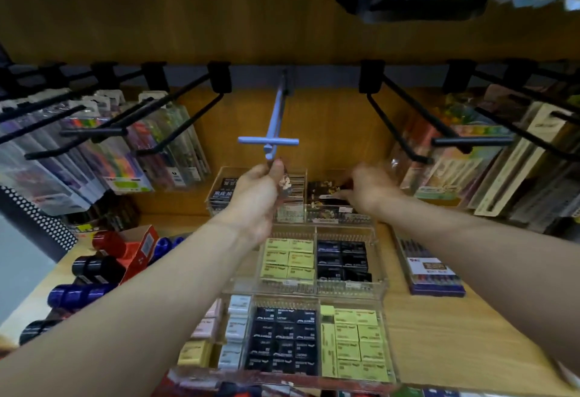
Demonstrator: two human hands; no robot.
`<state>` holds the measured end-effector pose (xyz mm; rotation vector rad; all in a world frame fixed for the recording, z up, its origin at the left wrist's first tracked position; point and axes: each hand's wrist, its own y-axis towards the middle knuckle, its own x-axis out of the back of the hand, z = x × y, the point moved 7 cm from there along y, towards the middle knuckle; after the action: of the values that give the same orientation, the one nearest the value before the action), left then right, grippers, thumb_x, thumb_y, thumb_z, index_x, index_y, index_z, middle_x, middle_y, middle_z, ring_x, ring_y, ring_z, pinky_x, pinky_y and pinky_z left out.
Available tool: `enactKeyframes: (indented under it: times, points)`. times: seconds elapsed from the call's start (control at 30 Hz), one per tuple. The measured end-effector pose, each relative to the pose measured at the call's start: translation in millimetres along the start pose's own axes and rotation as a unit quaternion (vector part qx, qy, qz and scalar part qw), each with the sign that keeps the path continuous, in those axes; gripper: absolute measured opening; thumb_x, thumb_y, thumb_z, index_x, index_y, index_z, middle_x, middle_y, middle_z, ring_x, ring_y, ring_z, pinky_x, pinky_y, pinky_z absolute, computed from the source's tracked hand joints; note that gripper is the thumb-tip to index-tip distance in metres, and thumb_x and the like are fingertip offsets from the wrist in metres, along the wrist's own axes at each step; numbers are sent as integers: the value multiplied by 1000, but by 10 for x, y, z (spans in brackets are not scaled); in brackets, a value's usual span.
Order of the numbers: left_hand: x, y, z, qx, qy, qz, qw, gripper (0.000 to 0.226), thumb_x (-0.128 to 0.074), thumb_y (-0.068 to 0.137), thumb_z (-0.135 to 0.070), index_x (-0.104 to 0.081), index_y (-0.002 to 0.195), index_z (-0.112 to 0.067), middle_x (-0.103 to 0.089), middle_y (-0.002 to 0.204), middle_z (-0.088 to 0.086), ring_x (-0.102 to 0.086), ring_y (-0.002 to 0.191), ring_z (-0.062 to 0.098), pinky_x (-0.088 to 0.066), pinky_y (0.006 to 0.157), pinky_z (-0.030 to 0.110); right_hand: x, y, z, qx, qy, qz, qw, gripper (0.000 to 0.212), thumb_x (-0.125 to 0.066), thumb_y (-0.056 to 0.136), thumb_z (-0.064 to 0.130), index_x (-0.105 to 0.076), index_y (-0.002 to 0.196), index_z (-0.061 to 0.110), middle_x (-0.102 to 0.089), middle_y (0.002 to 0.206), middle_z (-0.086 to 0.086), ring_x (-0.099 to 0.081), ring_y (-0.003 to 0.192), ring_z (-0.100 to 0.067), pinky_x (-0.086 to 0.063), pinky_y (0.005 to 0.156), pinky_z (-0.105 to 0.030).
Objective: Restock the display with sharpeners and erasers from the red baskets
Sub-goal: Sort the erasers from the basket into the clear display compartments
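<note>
Both of our hands reach forward over the clear tiered display (381, 286) on the wooden shelf (439, 334). Our left hand (260, 199) is raised above the top tier, thumb and fingers pinching a small patterned packet (286, 183), which hangs just below the tip of the pale blue hook (271, 140) jutting from the back wall. Whether that packet is an eraser or a sharpener, we cannot tell. Our right hand (367, 188) is blurred at the right side of the top tier, its fingers down among the dark patterned boxes (323, 192) there; we cannot tell whether it grips one or only touches them. Below our forearms, the middle tier holds yellow erasers (290, 258) on the left and black erasers (342, 260) on the right. The nearest tier has white and pale ones, then black, then yellow. Left of the display lie dark blue, black and red cylinders (81, 294) beside a red carton (141, 250). Right of it lies a pack of pens (431, 271). Black hooks (464, 142) with hanging packets flank the blue one on either side.
</note>
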<state>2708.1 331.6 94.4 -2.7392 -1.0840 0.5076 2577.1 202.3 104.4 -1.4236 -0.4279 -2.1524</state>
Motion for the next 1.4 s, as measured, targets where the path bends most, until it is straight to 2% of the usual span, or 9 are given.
enactKeyframes:
  times: [0.17,0.4,0.53,0.67,0.8,0.93,1.07,1.23,1.4]
  points:
    - [37,23,29,-27,62,-9,998,10,-68,91,-8,-64,96,-15,-72,105,10,-67,105,23,-54,97,36,-107,72,24,-2,26,14,1000,40,-72,87,31,-63,124,20,-54,135,-7,-55,119,-21,-46,100,-30]
    - [-204,59,-96,-93,317,-15,944,12,-74,87,-17,-64,93,-22,-72,96,3,-66,84,16,-54,73,28,123,-196,-177,35,-4,-29,999,39,-47,94,3,-62,128,15,-62,126,-12,-64,105,-25,-53,94,-31]
    - [-435,67,-39,-96,468,-21,878,17,-77,85,-26,-61,80,-28,-71,92,-1,-66,85,16,-55,78,27,26,-363,-158,113,-107,11,988,42,-40,97,38,-55,135,27,-60,133,-5,-54,122,-25,-36,110,-46]
    - [-475,114,-69,-92,546,-20,833,18,-79,82,-33,-62,81,-27,-71,92,-3,-66,86,15,-55,79,29,-118,-382,-228,127,-214,46,967,69,-24,89,71,-49,137,28,-52,143,4,-31,141,-20,-15,115,-58]
    - [-558,108,-137,-121,636,7,762,18,-78,81,-38,-63,85,-29,-69,93,-4,-66,88,17,-57,84,35,-102,-400,-224,127,-253,11,959,86,-16,82,83,-61,121,21,-60,131,1,-37,137,-19,-17,114,-58]
    - [-597,93,-143,-157,675,26,720,16,-76,84,-33,-62,78,-31,-68,94,-4,-62,86,15,-56,81,34,-119,-407,-202,133,-207,13,969,70,-34,88,73,-53,133,22,-53,141,-1,-30,143,-21,-14,117,-58]
    - [-577,115,-158,-185,676,7,713,13,-72,88,-22,-65,80,-29,-50,104,-4,-53,89,16,-49,77,28,-136,-483,-188,160,-128,-5,979,59,-46,92,60,-44,142,30,-40,152,1,-28,144,-20,-12,114,-61]
    - [-492,82,-182,-235,634,26,736,8,-65,92,-24,-72,90,-24,-62,108,2,-62,96,22,-55,86,37,-112,-496,-118,156,-68,-8,985,54,-49,89,63,-53,134,33,-42,147,4,-35,138,-22,-23,109,-58]
    - [-415,-29,-33,-301,715,140,615,30,-48,98,-44,-73,107,-30,-52,127,-3,-39,122,26,-38,97,41,-166,-395,-92,105,-78,42,991,58,-46,84,73,-54,133,42,-35,153,1,-27,143,-25,-20,110,-60]
